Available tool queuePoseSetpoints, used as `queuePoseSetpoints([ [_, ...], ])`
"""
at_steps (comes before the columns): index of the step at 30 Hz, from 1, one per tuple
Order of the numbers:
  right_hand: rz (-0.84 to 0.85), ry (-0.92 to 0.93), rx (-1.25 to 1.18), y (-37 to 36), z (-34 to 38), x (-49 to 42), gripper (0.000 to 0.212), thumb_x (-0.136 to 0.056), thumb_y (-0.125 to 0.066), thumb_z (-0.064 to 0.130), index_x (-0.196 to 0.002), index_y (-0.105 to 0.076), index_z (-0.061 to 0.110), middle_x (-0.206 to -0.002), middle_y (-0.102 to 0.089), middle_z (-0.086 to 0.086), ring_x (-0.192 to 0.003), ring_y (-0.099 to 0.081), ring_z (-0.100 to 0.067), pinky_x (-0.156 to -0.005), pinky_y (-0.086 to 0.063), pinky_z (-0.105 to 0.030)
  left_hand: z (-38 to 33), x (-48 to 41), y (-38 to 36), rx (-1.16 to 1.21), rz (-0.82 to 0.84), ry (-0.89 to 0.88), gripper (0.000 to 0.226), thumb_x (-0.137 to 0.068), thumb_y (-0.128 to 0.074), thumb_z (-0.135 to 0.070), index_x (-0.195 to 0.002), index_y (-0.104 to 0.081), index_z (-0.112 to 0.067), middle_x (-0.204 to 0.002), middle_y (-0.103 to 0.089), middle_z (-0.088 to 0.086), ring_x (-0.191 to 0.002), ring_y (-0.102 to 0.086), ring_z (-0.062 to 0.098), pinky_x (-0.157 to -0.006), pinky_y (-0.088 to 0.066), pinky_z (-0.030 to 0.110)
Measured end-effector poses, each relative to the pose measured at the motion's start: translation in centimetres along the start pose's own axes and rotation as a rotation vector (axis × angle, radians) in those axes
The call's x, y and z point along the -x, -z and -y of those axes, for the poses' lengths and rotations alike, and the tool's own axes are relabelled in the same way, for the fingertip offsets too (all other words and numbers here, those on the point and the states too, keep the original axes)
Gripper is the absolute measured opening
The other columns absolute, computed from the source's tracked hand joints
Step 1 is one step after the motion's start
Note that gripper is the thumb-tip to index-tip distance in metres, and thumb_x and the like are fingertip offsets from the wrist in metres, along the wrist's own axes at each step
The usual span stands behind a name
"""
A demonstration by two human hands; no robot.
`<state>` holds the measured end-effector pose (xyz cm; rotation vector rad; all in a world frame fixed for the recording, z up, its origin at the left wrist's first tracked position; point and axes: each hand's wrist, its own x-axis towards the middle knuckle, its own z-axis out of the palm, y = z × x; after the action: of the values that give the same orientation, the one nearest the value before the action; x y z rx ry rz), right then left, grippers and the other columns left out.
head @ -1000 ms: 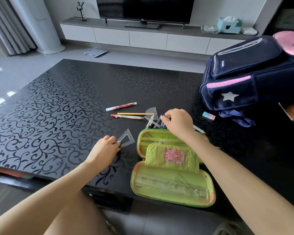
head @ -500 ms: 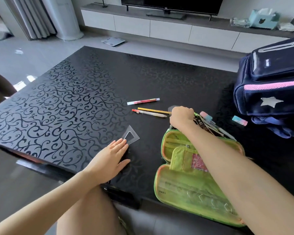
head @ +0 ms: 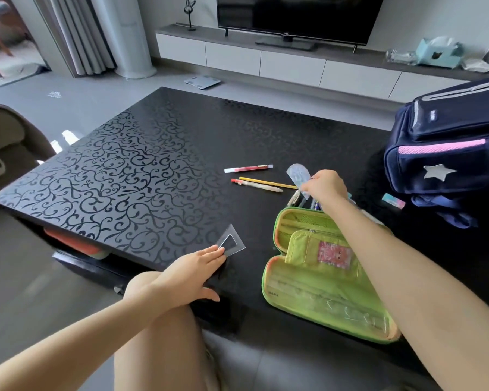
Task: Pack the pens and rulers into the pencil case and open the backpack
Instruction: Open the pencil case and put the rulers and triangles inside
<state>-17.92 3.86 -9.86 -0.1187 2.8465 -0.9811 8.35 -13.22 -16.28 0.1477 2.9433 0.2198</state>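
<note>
Two hands are busy here, so let's sweep across from the left. By the near edge of the table (head: pixel 119 176), the left hand (head: pixel 192 273) lies flat with its fingers straight. The fingertips just touch a corner of the clear set square (head: pixel 232 244), resting on it rather than gripping. That one isn't packed yet.

Further in, towards the middle, three lie loose: the red pen (head: pixel 248 168), the yellow pencil (head: pixel 267 182) and the white pen (head: pixel 256 185) just beside it. No hand is near those.

Now the right hand (head: pixel 326 186): fingers curled, pinching the protractor (head: pixel 298 176) just beyond the far rim of the pencil case (head: pixel 322 266). A cluster of pens (head: pixel 305 200) pokes out under that hand, and I can't tell whether it grips them too.

The green case lies wide open at the near edge, with a straight ruler (head: pixel 331 303) in its near half. At the right edge, the backpack (head: pixel 449 153) looks zipped shut and nobody's touching it.

My read is roughly a third done. I'd say the protractor goes in next, then the set square and the three loose ones, and the bag last.
</note>
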Motion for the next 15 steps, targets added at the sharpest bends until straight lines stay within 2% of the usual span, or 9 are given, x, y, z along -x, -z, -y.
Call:
queuePoseSetpoints([
  [1, 0.032, -0.045, -0.133, 0.4, -0.1, -0.1, 0.009, -0.073, -0.064, 0.013, -0.066, -0.058, 0.016, -0.071, -0.057, -0.002, -0.068, -0.051, -0.024, -0.054, -0.036, -0.025, 0.2, 0.1, -0.2, -0.043, -0.030, -0.049, 0.087, -0.054, -0.080, -0.056, -0.125, -0.057, -0.011, -0.134, -0.054, 0.002, -0.122, -0.053, 0.016, -0.093, -0.047, 0.023],
  [2, 0.043, -0.087, -0.260, 0.8, -0.2, -0.1, 0.012, -0.071, -0.065, 0.014, -0.062, -0.057, 0.016, -0.070, -0.057, -0.002, -0.067, -0.051, -0.024, -0.054, -0.037, -0.024, 0.4, 0.3, -0.6, -0.074, -0.056, -0.061, 0.081, -0.041, -0.089, -0.047, -0.112, -0.066, -0.014, -0.118, -0.067, 0.000, -0.108, -0.064, 0.014, -0.082, -0.052, 0.021],
  [4, 0.040, -0.127, -0.448, 1.6, -0.4, -0.1, 0.015, -0.072, -0.067, 0.014, -0.061, -0.058, 0.018, -0.075, -0.062, -0.005, -0.068, -0.054, -0.022, -0.057, -0.042, -0.025, 0.6, 0.4, -1.2, -0.080, -0.088, -0.086, 0.076, -0.031, -0.094, -0.035, -0.102, -0.071, -0.018, -0.105, -0.072, -0.005, -0.096, -0.068, 0.011, -0.074, -0.054, 0.019],
  [7, 0.036, -0.150, -0.617, 2.9, -0.1, 0.0, 0.005, -0.078, -0.070, 0.015, -0.078, -0.066, 0.014, -0.082, -0.063, -0.003, -0.078, -0.054, -0.018, -0.067, -0.044, -0.027, 0.8, 0.9, -1.6, -0.073, -0.120, -0.131, 0.071, -0.037, -0.093, -0.022, -0.104, -0.069, -0.022, -0.106, -0.071, -0.007, -0.096, -0.068, 0.009, -0.074, -0.055, 0.019],
  [9, 0.049, -0.142, -0.669, 3.8, 0.1, 0.2, 0.009, -0.081, -0.070, 0.017, -0.089, -0.066, 0.015, -0.082, -0.059, 0.002, -0.085, -0.050, -0.016, -0.075, -0.040, -0.030, 1.2, 1.1, -1.4, -0.076, -0.141, -0.129, 0.065, -0.047, -0.088, -0.011, -0.107, -0.067, -0.021, -0.109, -0.071, -0.006, -0.100, -0.067, 0.010, -0.077, -0.055, 0.021],
  [13, 0.095, -0.141, -0.740, 5.1, -0.3, 0.8, 0.008, -0.082, -0.068, 0.021, -0.079, -0.062, 0.020, -0.095, -0.063, -0.001, -0.088, -0.053, -0.015, -0.077, -0.040, -0.031, 1.1, 1.4, -0.1, 0.058, -0.114, -0.077, 0.054, -0.078, -0.057, 0.005, -0.126, -0.056, -0.019, -0.131, -0.058, 0.000, -0.124, -0.051, 0.016, -0.101, -0.042, 0.025],
  [15, 0.107, -0.130, -0.761, 6.1, -1.2, 1.2, 0.011, -0.083, -0.067, 0.019, -0.075, -0.060, 0.021, -0.089, -0.065, -0.001, -0.083, -0.056, -0.014, -0.077, -0.044, -0.030, 0.4, 1.2, 1.5, 0.147, -0.216, 0.032, 0.054, -0.081, -0.051, 0.007, -0.125, -0.057, -0.022, -0.129, -0.059, -0.003, -0.121, -0.053, 0.015, -0.097, -0.039, 0.020],
])
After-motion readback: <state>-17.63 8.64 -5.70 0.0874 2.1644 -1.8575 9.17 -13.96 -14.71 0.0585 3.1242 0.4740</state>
